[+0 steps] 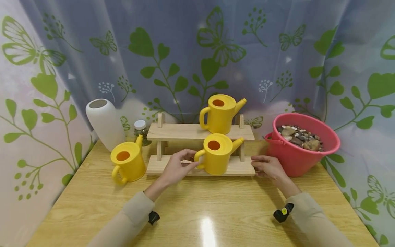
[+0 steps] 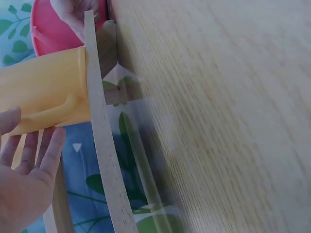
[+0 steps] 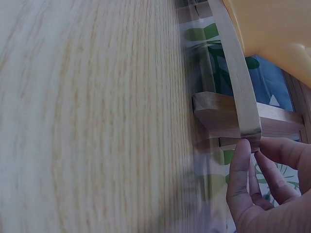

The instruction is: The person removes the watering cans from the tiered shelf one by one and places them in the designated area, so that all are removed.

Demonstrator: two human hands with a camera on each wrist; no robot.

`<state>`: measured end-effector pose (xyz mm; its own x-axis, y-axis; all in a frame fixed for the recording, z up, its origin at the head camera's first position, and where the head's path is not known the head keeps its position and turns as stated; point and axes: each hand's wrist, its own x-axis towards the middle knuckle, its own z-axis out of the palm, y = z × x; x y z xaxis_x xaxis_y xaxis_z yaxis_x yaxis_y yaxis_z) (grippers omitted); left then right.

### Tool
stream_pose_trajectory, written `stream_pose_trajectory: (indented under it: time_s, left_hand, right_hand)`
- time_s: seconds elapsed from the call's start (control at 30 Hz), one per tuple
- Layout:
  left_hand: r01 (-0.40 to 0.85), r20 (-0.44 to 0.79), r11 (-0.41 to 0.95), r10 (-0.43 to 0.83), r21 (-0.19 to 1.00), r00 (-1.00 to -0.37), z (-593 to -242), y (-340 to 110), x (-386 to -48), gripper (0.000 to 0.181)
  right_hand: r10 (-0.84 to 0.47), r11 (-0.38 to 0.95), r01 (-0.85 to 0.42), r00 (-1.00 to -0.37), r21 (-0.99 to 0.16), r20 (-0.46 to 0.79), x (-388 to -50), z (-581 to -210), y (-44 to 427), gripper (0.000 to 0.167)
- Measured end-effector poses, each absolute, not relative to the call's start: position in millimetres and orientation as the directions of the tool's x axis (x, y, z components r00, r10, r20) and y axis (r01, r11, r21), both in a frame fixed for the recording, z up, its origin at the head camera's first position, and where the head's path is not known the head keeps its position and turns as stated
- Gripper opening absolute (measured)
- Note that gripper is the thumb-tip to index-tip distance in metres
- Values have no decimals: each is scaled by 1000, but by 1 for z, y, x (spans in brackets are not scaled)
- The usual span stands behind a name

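A two-tier wooden shelf (image 1: 172,131) stands on the table, one yellow watering can (image 1: 223,116) on its upper board. On the lower board sits another yellow can (image 1: 216,157), spout to the right. My left hand (image 1: 179,167) is at this can's handle, thumb and fingers around it; the left wrist view shows the hand (image 2: 29,179) with its fingertips at the can (image 2: 48,92). My right hand (image 1: 270,168) pinches the right end of the lower board, as the right wrist view also shows, with the fingers (image 3: 240,170) at the board's tip (image 3: 248,116).
A third yellow watering can (image 1: 131,164) stands on the table left of the shelf. Behind it are a white vase (image 1: 106,125) and a small jar (image 1: 141,132) with a white lid. A pink bucket (image 1: 290,157) of stones stands at the right, close to my right hand.
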<state>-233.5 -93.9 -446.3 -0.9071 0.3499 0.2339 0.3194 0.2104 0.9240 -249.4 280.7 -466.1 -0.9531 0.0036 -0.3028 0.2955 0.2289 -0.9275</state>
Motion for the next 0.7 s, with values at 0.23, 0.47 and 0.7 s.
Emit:
stream_pose_trajectory:
  time_s: [0.23,0.47,0.7]
  left_hand:
    - [342,232,261,375,903,-898,-443,-96,-234,21]
    - [372,256,317,351,872,-901,-443,-110,-222,20]
    - [358,268,289,308,888,-913,-434,-140,-198,22]
  right_hand:
    - [3,226,293,-954,-929,-300,-249,-467,281,51]
    - [2,209,300,-952,-931,-306,-250,-466,280,51]
    - [1,209,294,-954,-933,-300,-249,-466,280,50]
